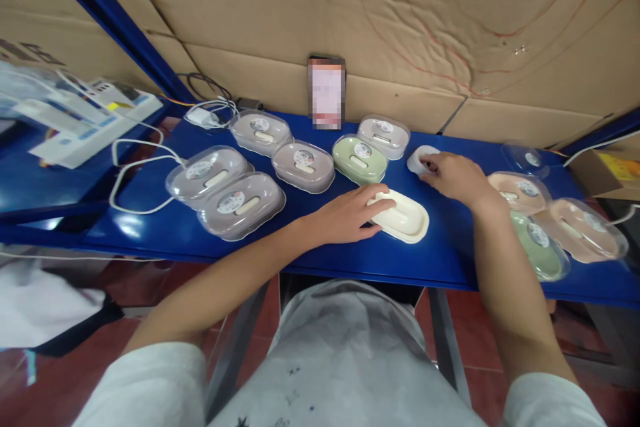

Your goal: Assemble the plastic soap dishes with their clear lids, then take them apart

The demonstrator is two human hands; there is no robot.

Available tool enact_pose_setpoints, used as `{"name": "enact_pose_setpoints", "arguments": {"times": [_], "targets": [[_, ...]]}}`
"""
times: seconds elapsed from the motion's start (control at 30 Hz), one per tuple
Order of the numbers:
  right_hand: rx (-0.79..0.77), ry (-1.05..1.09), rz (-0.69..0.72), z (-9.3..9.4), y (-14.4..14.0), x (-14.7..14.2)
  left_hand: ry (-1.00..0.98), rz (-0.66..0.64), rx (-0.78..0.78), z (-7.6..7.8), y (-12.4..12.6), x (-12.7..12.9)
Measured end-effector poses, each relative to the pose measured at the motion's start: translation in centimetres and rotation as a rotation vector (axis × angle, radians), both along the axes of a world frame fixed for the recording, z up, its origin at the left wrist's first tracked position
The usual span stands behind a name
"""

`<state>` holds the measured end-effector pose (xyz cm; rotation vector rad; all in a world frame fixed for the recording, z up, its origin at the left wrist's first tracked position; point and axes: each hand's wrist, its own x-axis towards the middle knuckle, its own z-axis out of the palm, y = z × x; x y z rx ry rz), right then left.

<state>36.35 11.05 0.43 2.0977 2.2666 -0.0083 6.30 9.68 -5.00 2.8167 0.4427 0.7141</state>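
Note:
My left hand (354, 215) grips the left end of a cream oval dish (404, 217), thumb and fingers curled over its edge; the dish lies on the blue table (345, 260) in front of me. Up and to the right, my right hand (455, 179) has its fingers closed on a small white roll (419, 155), which looks like tape or labels. Its fingertips partly hide the roll. Beyond the cream dish are a green oval box (361, 163) and a pale one (383, 137), both with clear lids and round stickers.
Several lidded grey-mauve boxes (243, 207) are grouped at the left. On the right are peach boxes (583, 230), a green box (539, 247) and a loose clear lid (525, 159). A phone (327, 93) leans against the cardboard. Cables and a power strip (100, 127) lie far left.

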Motion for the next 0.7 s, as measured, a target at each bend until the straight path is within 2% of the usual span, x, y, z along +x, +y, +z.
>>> {"name": "enact_pose_setpoints", "arguments": {"times": [0.1,0.23,0.47,0.7], "targets": [[-0.096,0.134,0.208,1.1,-2.3,-2.4,-0.044,0.049,-0.002,-0.1,0.0,0.2],[-0.199,0.294,0.418,1.1,-5.3,-5.2,-0.054,0.06,0.062,0.1,-0.1,0.4],[-0.163,0.417,0.47,-0.4,-6.5,-6.3,-0.022,0.022,0.013,-0.6,0.3,0.6],[-0.032,0.261,0.441,-1.8,-8.1,-6.2,0.068,0.057,0.126,-0.2,0.7,0.4]]}}
